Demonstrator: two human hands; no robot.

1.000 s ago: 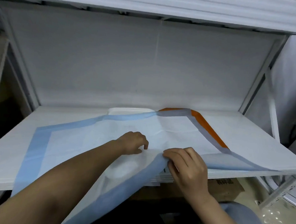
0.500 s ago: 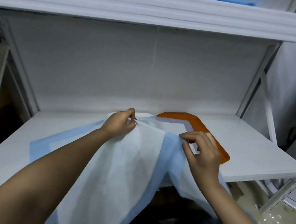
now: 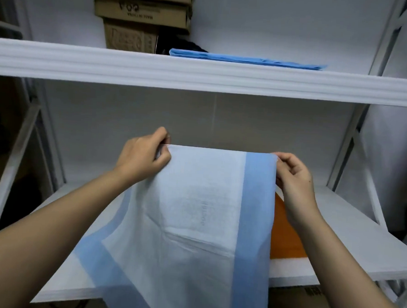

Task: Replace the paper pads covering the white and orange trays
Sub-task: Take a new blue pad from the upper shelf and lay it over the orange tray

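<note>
A white paper pad with blue borders [image 3: 194, 212] hangs lifted in front of me, its top edge stretched level between both hands. My left hand [image 3: 141, 160] pinches the pad's upper left corner. My right hand [image 3: 293, 180] pinches the upper right corner at the blue border. Behind the pad on the right, a strip of the orange tray [image 3: 285, 235] shows on the lower shelf [image 3: 349, 239]. The white tray is hidden behind the pad.
On the upper shelf [image 3: 202, 75] lies a stack of folded blue pads [image 3: 246, 60], with stacked cardboard boxes [image 3: 142, 14] to its left. Metal shelf posts [image 3: 343, 157] stand at the right and left. A cardboard box [image 3: 296, 300] sits under the lower shelf.
Both hands have raised the pad off the trays and pulled its top edge taut. My view has tilted up, bringing the upper shelf into sight.
</note>
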